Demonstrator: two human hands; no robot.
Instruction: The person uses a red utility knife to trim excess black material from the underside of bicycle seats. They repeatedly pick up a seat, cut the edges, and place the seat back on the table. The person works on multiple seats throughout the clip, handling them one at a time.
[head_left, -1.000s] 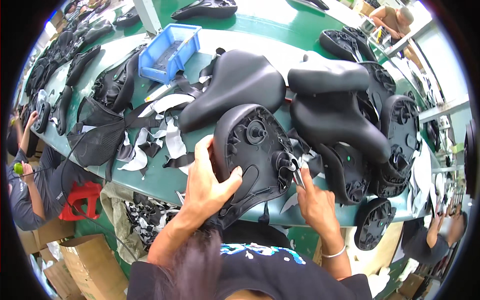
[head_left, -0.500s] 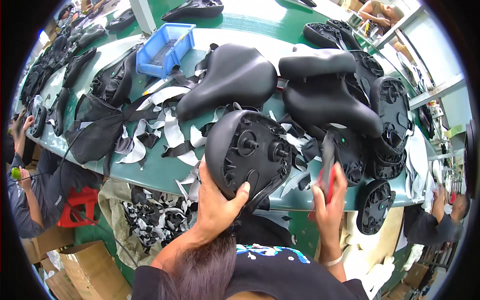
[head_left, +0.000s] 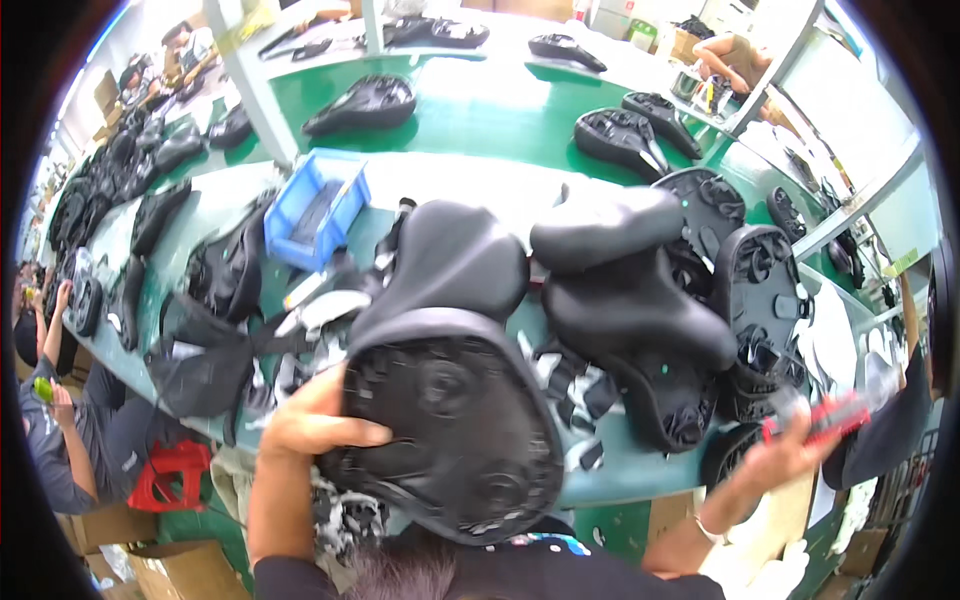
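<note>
My left hand (head_left: 305, 425) grips a black bicycle saddle (head_left: 450, 430) by its left edge, with the thumb on the underside. The saddle is held close in front of me, its ribbed hollow underside facing up. Out to the right, my right hand (head_left: 770, 465) is closed round a red-handled tool (head_left: 822, 418), smeared by motion, so its exact kind does not show. The tool is well apart from the saddle. Just beyond the held saddle, another black saddle (head_left: 450, 260) lies smooth side up on the green table (head_left: 590, 480).
Several black saddles (head_left: 640, 300) are piled at the right. A blue plastic bin (head_left: 315, 210) stands at the back left. Black and white scraps (head_left: 575, 390) litter the table. A black mesh bag (head_left: 205, 350) lies left. Co-workers sit at left, right and far side.
My left hand has brought the saddle nearer and turned its underside further up. My right hand has swung out to the right with the red-handled tool. The view has tilted up.
</note>
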